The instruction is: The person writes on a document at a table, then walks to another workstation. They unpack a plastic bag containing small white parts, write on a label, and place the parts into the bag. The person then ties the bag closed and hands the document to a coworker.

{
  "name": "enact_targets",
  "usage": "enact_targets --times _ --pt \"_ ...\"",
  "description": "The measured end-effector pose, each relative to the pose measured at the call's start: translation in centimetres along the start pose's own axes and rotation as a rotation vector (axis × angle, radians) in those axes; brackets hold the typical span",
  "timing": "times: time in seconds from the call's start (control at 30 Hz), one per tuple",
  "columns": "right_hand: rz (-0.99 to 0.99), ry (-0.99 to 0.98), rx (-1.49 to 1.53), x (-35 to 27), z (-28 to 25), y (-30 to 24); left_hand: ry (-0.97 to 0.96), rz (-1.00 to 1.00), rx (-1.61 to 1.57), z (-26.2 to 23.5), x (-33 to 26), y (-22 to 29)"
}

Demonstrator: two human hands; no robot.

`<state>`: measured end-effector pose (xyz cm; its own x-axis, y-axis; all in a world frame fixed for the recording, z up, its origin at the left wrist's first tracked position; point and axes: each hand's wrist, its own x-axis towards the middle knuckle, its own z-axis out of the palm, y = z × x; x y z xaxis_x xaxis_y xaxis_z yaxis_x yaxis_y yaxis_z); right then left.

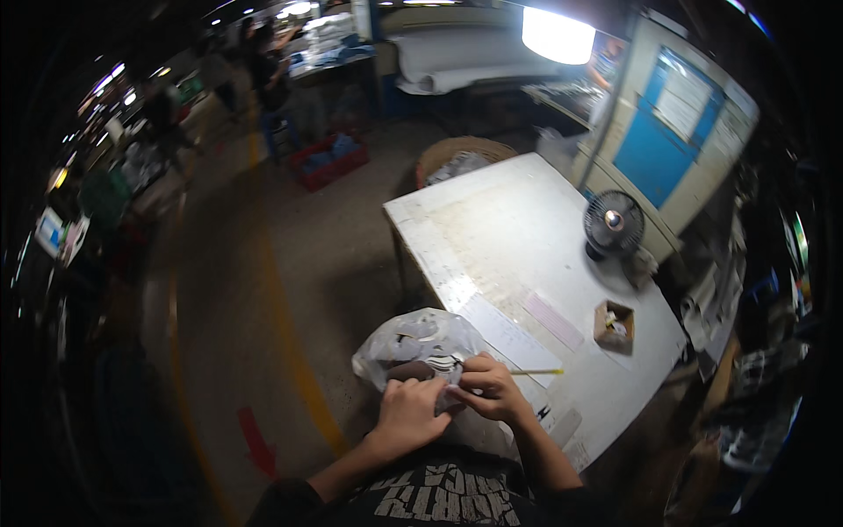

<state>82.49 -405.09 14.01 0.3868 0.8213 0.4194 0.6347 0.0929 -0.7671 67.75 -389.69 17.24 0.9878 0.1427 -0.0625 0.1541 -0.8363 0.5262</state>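
Note:
A translucent plastic bag point(421, 330) bulges over the near left edge of the white table. At its mouth are a dark grey-brown piece point(410, 372) and a stack of thin pieces with white edges point(444, 364). My left hand point(410, 413) is closed with its fingers against the dark piece and the bag. Close beside it, my right hand point(492, 388) makes a pinch at the stack's edge. What lies between the fingertips of either hand is too small and blurred to name.
On the white table point(492, 220) are paper sheets point(505, 334), a yellow stick-like thing point(537, 371), a small box point(614, 325) and a fan point(614, 224). A wicker basket point(461, 156) stands beyond it. A red crate point(329, 162) is on the floor; people are farther back.

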Motion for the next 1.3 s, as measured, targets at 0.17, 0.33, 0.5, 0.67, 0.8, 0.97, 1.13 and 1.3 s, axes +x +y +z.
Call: enact_targets --times 0.17,0.33,0.5,0.67,0.8,0.97,1.13,1.3 --pt "0.026 -0.026 0.087 0.6 0.0 0.5 0.159 -0.053 -0.137 0.8 -1.1 0.1" --pt "0.104 0.059 0.157 1.1 0.4 1.0 0.509 0.039 -0.146 -0.9 -2.2 0.9" --pt "0.202 0.13 0.285 1.3 0.6 1.3 0.644 0.147 -0.237 -0.3 -2.6 0.6" --pt "0.112 0.202 0.179 1.3 1.9 1.1 0.38 0.158 -0.164 4.1 -0.4 -1.7" --pt "0.267 0.359 0.461 0.6 2.5 0.7 0.343 0.098 -0.377 5.9 -0.4 -2.9" --pt "0.289 0.256 0.603 0.4 3.4 0.6 0.421 -0.009 -0.486 5.7 0.5 -0.8" --pt "0.251 0.249 0.686 0.6 3.3 0.0 0.263 -0.075 -0.333 5.3 1.3 -0.2" --pt "0.192 0.123 0.249 0.3 -1.3 -1.1 0.315 -0.097 -0.574 6.3 1.2 -1.6"
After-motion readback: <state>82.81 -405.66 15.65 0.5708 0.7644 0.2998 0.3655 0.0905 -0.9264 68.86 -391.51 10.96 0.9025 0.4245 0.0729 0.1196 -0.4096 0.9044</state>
